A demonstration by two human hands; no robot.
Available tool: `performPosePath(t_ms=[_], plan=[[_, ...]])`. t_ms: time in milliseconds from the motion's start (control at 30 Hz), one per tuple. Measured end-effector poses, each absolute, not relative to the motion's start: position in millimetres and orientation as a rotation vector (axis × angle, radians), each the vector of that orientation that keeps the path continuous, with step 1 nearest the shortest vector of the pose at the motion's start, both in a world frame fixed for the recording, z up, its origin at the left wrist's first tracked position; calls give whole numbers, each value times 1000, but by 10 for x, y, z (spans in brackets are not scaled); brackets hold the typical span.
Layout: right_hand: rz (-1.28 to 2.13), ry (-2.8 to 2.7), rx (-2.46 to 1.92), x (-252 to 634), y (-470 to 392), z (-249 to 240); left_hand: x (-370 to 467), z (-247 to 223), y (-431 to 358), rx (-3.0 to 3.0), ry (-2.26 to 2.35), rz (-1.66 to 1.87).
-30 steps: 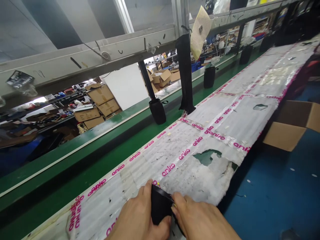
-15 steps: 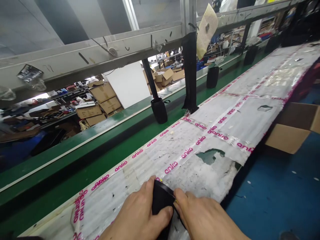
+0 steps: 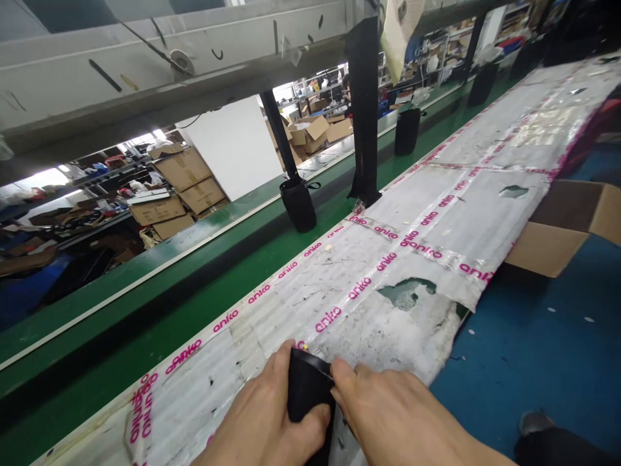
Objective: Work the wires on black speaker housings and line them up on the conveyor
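At the lower middle of the head view I hold a black cylindrical piece (image 3: 309,389) with a smooth dark rim at its upper end. My left hand (image 3: 269,411) wraps round its left side, thumb across the front. Closed on the rim's right edge are the fingers of my right hand (image 3: 383,404); the fingertips are partly hidden. The piece is just above the worktop (image 3: 301,310), which is covered in white wrap and pink "anko" tape. Its lower end runs out of the frame.
Beyond the worktop runs a green conveyor (image 3: 208,259). On it stand similar black cylinders with loops, one nearer (image 3: 298,204) and one farther (image 3: 407,131). A black-wrapped post (image 3: 365,116) rises at the worktop's far edge. An open carton (image 3: 548,249) sits at right above the blue floor (image 3: 504,362).
The view has shifted slightly, and a dark shoe and leg now show at the lower right. Both hands keep their hold on the black piece; my right fingers sit closer against its rim.
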State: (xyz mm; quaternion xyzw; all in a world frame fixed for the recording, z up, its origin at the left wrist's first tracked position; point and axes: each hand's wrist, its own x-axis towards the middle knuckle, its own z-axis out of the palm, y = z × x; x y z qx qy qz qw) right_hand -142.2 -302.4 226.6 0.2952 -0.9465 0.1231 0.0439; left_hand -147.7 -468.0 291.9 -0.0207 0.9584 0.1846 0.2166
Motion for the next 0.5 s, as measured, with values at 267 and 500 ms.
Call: performPosePath(t_ms=[267, 500], plan=[[591, -2964, 802, -1403, -3015, 2155, -1445, 2994, -4635, -33, 2701, 479], [357, -2836, 807, -1301, -2997, 2133, -1400, 2937, -4625, -82, 2715, 434]])
